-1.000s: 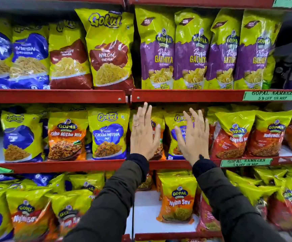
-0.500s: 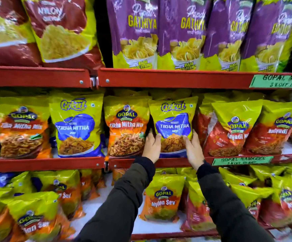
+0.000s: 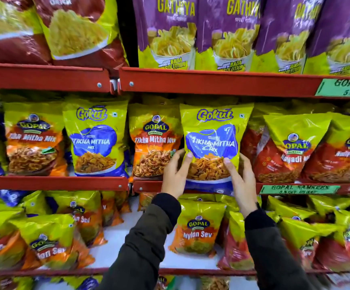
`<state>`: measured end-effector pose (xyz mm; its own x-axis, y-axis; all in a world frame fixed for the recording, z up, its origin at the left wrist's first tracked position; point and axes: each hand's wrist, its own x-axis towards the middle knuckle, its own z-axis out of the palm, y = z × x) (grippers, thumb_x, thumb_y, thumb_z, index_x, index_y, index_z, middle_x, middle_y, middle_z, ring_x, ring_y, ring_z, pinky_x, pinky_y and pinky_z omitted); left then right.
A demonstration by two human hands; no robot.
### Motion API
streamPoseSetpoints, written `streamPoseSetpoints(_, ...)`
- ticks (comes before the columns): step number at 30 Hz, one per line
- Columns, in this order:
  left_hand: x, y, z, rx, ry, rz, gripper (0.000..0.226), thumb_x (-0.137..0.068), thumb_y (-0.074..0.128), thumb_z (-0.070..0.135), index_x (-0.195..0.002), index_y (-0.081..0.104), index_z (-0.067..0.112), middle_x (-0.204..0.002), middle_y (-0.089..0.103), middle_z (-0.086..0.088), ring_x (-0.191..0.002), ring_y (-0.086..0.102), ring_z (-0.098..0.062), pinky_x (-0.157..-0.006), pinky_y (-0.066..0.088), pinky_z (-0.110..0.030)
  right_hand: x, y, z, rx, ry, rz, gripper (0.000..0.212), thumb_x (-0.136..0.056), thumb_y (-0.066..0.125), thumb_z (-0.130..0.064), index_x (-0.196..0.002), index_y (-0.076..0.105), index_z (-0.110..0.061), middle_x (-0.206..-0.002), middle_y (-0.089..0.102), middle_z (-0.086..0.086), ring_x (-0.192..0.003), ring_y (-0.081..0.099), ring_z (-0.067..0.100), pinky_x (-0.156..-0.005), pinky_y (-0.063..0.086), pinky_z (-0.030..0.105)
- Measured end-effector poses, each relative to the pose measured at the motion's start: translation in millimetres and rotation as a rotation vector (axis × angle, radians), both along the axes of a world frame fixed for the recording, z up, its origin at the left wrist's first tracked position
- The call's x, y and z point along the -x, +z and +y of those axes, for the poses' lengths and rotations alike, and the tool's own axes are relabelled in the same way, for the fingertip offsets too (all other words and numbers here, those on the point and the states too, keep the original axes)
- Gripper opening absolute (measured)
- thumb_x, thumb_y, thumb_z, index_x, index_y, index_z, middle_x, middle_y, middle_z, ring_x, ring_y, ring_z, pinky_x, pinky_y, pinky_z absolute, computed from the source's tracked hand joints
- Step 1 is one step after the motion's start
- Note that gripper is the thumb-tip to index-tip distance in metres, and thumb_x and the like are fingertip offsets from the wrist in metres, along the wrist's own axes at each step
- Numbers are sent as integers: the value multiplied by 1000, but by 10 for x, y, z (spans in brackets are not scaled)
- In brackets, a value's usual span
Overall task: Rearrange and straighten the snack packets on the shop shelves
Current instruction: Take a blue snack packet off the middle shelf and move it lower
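Observation:
A yellow and blue Gokul Tikha Mitha Mix packet (image 3: 213, 130) stands upright on the middle red shelf (image 3: 54, 183), its bottom hanging over the shelf lip. My left hand (image 3: 175, 174) grips its lower left edge and my right hand (image 3: 240, 181) grips its lower right edge. An orange Gopal Tikha Mitha Mix packet (image 3: 154, 141) stands just left of it, touching my left fingers. Red Gopal Navyadi packets (image 3: 289, 149) lean to the right of it.
Purple Gathiya packets (image 3: 228, 32) fill the upper shelf. Another Gokul packet (image 3: 95, 139) and a Gopal packet (image 3: 32, 141) stand further left. On the lower shelf, Nylon Sev packets (image 3: 198, 227) lie loosely, some slumped. Green price labels (image 3: 299, 189) hang on the shelf lips.
My hands went from flat against the packets to gripping the Gokul packet's lower edges. The packet has come forward over the shelf lip, and the view has moved closer.

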<state>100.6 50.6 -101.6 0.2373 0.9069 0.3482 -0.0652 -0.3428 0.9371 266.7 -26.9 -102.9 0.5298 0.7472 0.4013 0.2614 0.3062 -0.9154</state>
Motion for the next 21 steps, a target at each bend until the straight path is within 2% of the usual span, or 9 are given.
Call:
streamPoseSetpoints(3, 349, -247, -115, 26, 93, 23, 53, -78, 61, 60, -114, 67, 22, -116, 70, 9, -114, 62, -6, -98, 46, -23, 189, -253, -115, 27, 3, -23, 59, -76, 68, -66, -122, 64, -30, -119, 73, -9, -117, 64, 3, -105, 48, 32)
streamPoseSetpoints(6, 762, -533, -250, 46, 118, 29, 35, -73, 71, 52, -99, 74, 29, -96, 77, 14, -94, 68, 0, -84, 52, -19, 421, -590, -203, 100, 45, -43, 77, -68, 72, -74, -122, 66, -19, -117, 76, -1, -116, 68, 21, -107, 49, 49)
streamPoseSetpoints(8, 1048, -728, -353, 106, 135, 61, 27, -70, 75, 48, -93, 74, 35, -90, 78, 18, -88, 70, 1, -77, 53, -16, 598, -838, -268, 172, 79, -34, 79, -64, 75, -74, -122, 65, -21, -114, 76, 0, -110, 70, 24, -100, 53, 51)
streamPoseSetpoints(10, 1310, -946, -409, 180, 141, 92, 36, -69, 75, 45, -99, 75, 26, -97, 79, 6, -94, 72, -12, -79, 58, -28, 781, -1074, -332, 241, 122, -21, 79, -63, 78, -72, -122, 62, -23, -113, 75, 0, -106, 70, 23, -94, 56, 47)
streamPoseSetpoints(12, 1540, -1150, -439, 229, 136, 140, 43, -69, 75, 42, -105, 73, 17, -105, 77, -7, -98, 71, -17, -79, 57, -36, 969, -1283, -384, 302, 176, 6, 71, -63, 81, -69, -119, 61, -32, -110, 77, -8, -103, 72, 11, -89, 57, 30)
streamPoseSetpoints(14, 1717, -1348, -450, 282, 134, 193, 34, -70, 76, 32, -102, 72, 20, -102, 75, -3, -91, 70, 0, -72, 56, -22, 1113, -1487, -411, 366, 217, 8, 63, -63, 84, -63, -116, 61, -37, -109, 77, -12, -102, 72, 6, -83, 55, 19)
streamPoseSetpoints(16, 1870, -1561, -445, 363, 137, 224, 31, -72, 76, 19, -102, 71, 13, -100, 73, -5, -84, 68, 7, -70, 54, -15, 1238, -1717, -380, 437, 249, 20, 64, -63, 86, -59, -116, 62, -32, -110, 77, -9, -104, 72, 12, -87, 57, 24)
streamPoseSetpoints(19, 2052, -1862, -402, 466, 142, 241, 25, -80, 74, -2, -100, 69, 13, -100, 72, -9, -79, 68, 8, -71, 53, -11, 1396, -1998, -274, 524, 284, -12, 70, -62, 82, -67, -118, 65, -28, -113, 76, -13, -109, 68, 2, -94, 50, 15)
streamPoseSetpoints(21, 2110, -2014, -328, 511, 157, 248, 23, -83, 71, -4, -100, 68, 12, -100, 71, -9, -82, 68, 1, -78, 53, -15, 1488, -2133, -153, 585, 274, -1, 82, -59, 77, -77, -119, 67, -22, -117, 75, -8, -110, 65, -3, -97, 48, 13)
